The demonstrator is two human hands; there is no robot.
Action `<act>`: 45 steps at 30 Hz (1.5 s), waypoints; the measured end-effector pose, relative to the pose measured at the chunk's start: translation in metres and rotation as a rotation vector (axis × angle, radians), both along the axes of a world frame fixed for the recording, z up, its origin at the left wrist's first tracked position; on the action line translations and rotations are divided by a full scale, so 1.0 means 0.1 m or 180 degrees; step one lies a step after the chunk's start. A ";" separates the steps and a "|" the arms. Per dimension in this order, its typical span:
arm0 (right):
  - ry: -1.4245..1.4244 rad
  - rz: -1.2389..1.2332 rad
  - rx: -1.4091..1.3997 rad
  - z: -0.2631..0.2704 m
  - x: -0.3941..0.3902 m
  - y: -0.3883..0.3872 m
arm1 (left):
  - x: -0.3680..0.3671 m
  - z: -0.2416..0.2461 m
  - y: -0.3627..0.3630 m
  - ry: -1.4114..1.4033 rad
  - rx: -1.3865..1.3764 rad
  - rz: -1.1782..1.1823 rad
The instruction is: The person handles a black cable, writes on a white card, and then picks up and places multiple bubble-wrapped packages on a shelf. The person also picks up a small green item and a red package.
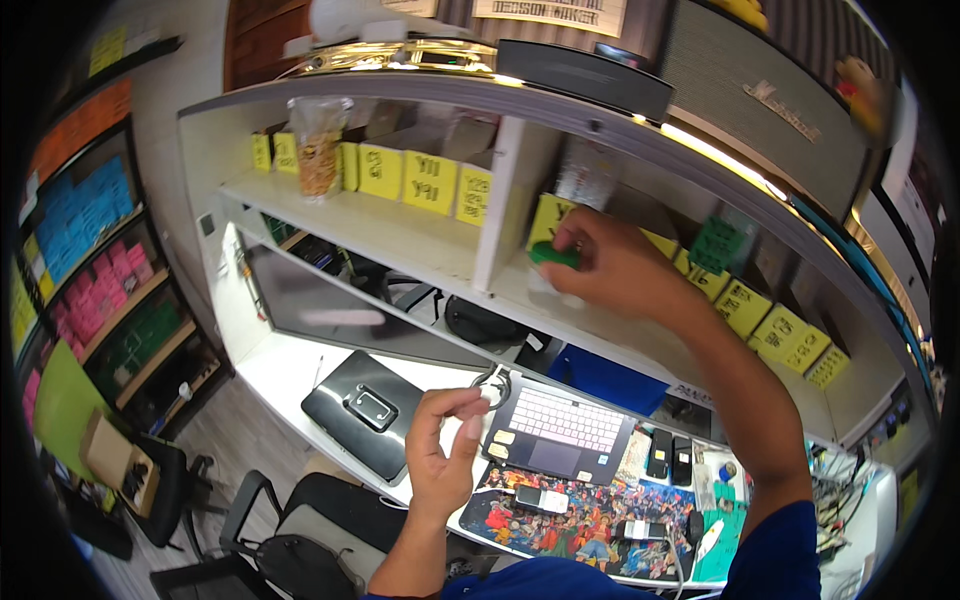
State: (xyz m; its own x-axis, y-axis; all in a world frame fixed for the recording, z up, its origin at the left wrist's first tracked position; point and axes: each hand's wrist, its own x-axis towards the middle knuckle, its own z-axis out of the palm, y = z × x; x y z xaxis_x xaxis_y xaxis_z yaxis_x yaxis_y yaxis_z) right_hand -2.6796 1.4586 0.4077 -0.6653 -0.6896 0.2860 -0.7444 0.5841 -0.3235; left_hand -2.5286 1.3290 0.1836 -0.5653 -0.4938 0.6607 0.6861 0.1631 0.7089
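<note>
My right hand (607,259) reaches to the shelf and grips the green lid (555,255) of what looks like a clear container, blurred below it. Yellow labelled boxes (705,279) stand behind and to the right of it. Over the desk, left of the laptop (559,435), my left hand (448,442) is raised with thumb and fingers curled near each other. A small white object (491,391) shows at its fingertips, by a coiled black cable; whether the fingers hold it I cannot tell. Two small devices (541,499) (643,530) lie on the colourful printed mat (585,525).
A vertical divider (499,202) splits the shelf; a snack-filled clear bag (319,150) stands left of it. Below are a monitor (337,300) and a black case (365,415). Two dark phones (670,456) lie right of the laptop. A chair (330,502) stands at the desk.
</note>
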 end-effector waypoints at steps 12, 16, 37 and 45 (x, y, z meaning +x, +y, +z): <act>-0.0405 0.1106 -0.0643 -0.31 0.51 0.06 | -0.21 0.92 -0.15 -0.0115 -0.1588 0.0319; -0.1415 0.1086 -0.1229 -0.42 0.30 0.06 | -0.41 0.83 -0.14 -0.0162 -0.0068 -0.1343; 0.0538 0.1358 -0.1322 -0.78 0.46 0.35 | -0.63 0.77 0.19 0.0562 0.0983 -0.1461; 0.0750 0.1117 -0.1766 -1.07 0.47 0.51 | -0.56 0.72 0.48 0.0535 0.1136 -0.1574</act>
